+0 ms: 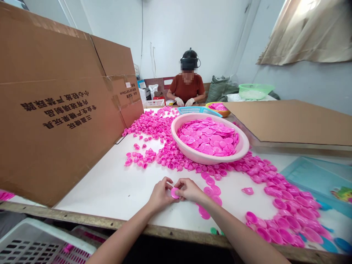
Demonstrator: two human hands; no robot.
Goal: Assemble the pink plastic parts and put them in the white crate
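Note:
Between my two hands, a little above the white tabletop, is a small round pink plastic piece (174, 193); whether it is a toy cup or a saucer I cannot make out. My left hand (160, 193) grips its left side with bent fingers. From the right, my right hand (189, 189) pinches it between thumb and fingers. Several pink toy saucers (216, 190) lie flat beside my right wrist, partly hidden by the forearm. Just beyond stands a pale pink basin (210, 160) heaped with pink saucers (209, 137). Small pink toy cups (170, 159) are spread around its base.
A tall cardboard box (68, 146) borders the left side. Larger pink cups (291, 212) are piled at right, near a cardboard sheet (297, 124) and clear blue plastic (316, 179). A blue basket (200, 110) and a person with gloved hands (187, 88) are across the table.

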